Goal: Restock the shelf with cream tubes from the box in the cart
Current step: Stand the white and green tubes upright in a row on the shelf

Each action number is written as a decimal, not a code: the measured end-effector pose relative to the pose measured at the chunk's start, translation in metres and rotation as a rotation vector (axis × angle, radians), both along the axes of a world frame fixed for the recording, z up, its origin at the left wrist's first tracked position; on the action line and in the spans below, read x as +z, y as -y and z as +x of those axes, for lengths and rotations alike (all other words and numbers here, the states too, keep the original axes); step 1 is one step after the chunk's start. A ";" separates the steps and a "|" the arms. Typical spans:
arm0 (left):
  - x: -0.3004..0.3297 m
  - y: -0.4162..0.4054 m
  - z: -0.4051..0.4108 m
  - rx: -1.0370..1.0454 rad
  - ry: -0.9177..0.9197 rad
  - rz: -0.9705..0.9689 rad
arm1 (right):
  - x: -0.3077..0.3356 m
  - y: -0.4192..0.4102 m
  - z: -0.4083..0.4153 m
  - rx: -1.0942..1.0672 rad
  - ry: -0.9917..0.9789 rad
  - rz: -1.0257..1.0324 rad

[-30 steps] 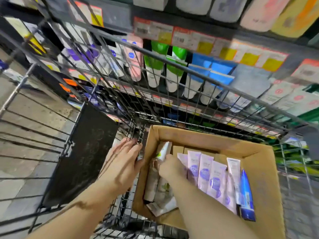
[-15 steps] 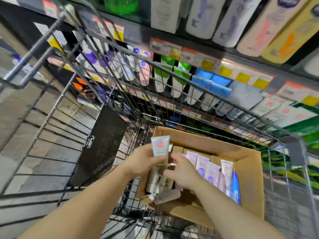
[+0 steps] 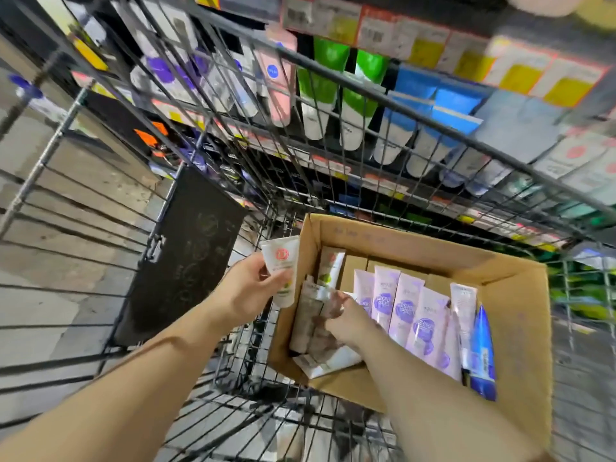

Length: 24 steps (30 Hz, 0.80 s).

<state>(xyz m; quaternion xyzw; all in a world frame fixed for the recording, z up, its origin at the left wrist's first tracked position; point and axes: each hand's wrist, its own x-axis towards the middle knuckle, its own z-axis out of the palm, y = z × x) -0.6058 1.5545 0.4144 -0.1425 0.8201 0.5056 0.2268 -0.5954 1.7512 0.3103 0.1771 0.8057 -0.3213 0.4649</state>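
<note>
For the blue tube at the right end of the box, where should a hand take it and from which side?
Pinch the blue tube at its upper tip, coming from above. It leans upright against the cardboard box wall with a white tube pressed on its left, so only the top looks free.

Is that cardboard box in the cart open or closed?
Open. The cardboard box shows its inside, with purple tubes in a row and the right hand reaching in.

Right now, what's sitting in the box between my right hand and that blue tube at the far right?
In the head view, a row of lilac tubes and one white tube stand between the right hand and the blue tube.
</note>
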 end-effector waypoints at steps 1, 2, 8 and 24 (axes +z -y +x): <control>-0.001 -0.001 0.000 -0.002 0.000 0.011 | 0.007 0.003 -0.001 0.000 -0.004 0.040; 0.000 -0.002 -0.001 -0.001 0.002 0.024 | 0.011 0.005 -0.003 0.028 0.001 0.086; -0.002 -0.004 0.002 0.004 0.025 0.073 | 0.022 0.004 0.002 0.000 -0.045 0.162; 0.162 -0.086 -0.033 -0.114 0.021 0.136 | 0.214 -0.096 -0.021 -0.856 -0.073 -0.598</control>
